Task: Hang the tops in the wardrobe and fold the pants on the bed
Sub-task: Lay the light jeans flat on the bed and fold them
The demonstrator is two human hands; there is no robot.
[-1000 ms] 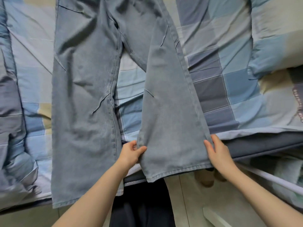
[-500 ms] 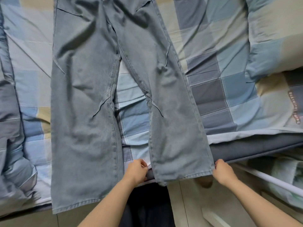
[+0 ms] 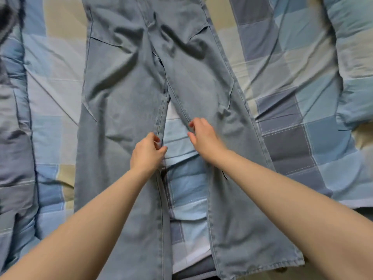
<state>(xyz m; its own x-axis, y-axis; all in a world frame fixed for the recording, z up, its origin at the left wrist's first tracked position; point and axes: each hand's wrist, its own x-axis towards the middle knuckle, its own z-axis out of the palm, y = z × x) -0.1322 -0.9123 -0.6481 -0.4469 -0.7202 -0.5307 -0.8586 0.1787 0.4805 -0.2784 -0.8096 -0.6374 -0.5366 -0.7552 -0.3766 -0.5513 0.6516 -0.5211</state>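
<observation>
One pair of light blue denim jeans (image 3: 129,93) lies flat on the bed, front side up, long axis running from the far edge of the view toward the wearer. Waist end points away; hems point toward the person, the right-hand hem reaching the near edge of the mattress. Both legs are wide and straight-cut, spread in a narrow V with a wedge of bedding showing between them. Fabric is a faded, matte woven denim with stitched side and inner seams, slanted pocket openings near the top, and soft diagonal creases across the thighs.

Left hand (image 3: 146,153) sits on the inner seam of the left-hand leg, fingers curled and thumb closed, pinching the seam edge. Right hand (image 3: 203,136) sits just across the gap on the inner edge of the other leg, fingers bent down onto the denim; whether it pinches the cloth or only presses on it cannot be told, as the hand is motion-blurred. The two hands are near each other, apart, below the crotch and well above the hems.

Beneath and outward from both grips lies a quilted patchwork cover (image 3: 292,122) in blue, grey and beige squares with visible white stitching. Left of the left hand, past the outer seam, a bunched grey-blue fold of bedding (image 3: 14,138) runs along the frame edge.
</observation>
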